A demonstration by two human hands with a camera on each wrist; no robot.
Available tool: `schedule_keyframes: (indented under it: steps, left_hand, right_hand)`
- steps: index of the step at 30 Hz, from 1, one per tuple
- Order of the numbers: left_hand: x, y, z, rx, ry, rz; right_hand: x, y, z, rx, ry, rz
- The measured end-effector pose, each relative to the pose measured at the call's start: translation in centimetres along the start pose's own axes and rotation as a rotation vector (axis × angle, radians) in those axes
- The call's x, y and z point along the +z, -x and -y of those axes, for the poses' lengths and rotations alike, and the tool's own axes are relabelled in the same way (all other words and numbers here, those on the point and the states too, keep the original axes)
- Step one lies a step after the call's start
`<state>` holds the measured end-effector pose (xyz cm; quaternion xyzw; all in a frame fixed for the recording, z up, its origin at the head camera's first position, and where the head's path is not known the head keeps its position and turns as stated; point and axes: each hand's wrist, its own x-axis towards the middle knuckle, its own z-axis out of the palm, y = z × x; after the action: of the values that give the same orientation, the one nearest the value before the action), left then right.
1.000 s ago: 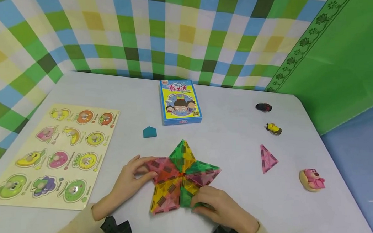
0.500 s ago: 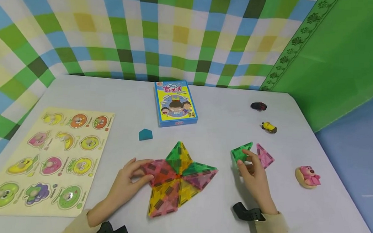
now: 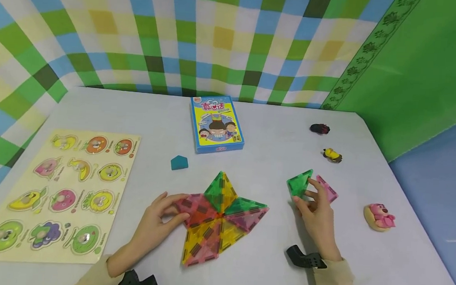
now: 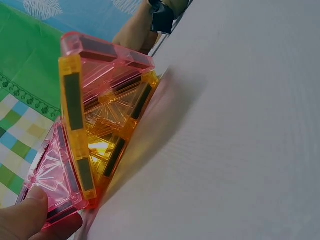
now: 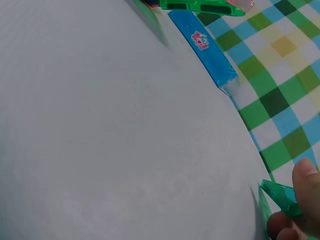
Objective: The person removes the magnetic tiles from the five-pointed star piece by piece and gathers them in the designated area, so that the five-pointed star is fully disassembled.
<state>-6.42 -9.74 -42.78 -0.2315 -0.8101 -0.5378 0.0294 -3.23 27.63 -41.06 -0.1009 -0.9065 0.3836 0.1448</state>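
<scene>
In the head view, a star of translucent magnetic tiles (image 3: 202, 241) in red, pink, yellow and green stands on the white table. Its left point is pinched by my left hand (image 3: 160, 223); the left wrist view shows the thumb on a pink triangular tile (image 4: 52, 175). Off to the right, my right hand (image 3: 317, 213) holds a green magnetic tile (image 3: 299, 182) between thumb and fingers, close to the table. A loose pink triangular tile (image 3: 328, 191) lies just beyond those fingers, partly covered by them. At the star's lower right, a yellow tile (image 3: 231, 236) shows without green beside it.
A fruit puzzle board (image 3: 64, 193) lies at left. Further back are a blue card box (image 3: 218, 126) and a small teal block (image 3: 179, 162). Along the right side sit a dark toy beetle (image 3: 320, 129), a yellow toy bee (image 3: 332, 155) and a pink bear figure (image 3: 381, 216).
The green tile has come off the star's lower right point in my right hand, moving right to beside the loose pink tile. My left hand has stayed on the star's left point.
</scene>
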Motion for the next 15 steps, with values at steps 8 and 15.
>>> schedule_keyframes:
  steps: [8, 15]
  left_hand:
    - [0.1, -0.3, 0.3, 0.062, -0.004, -0.013]
    - [0.0, -0.3, 0.2, 0.038, 0.001, -0.008]
  right_hand:
    - [0.1, 0.0, 1.2, -0.148, 0.058, -0.066]
    - [3.0, 1.8, 5.1, -0.621, -0.061, -0.047]
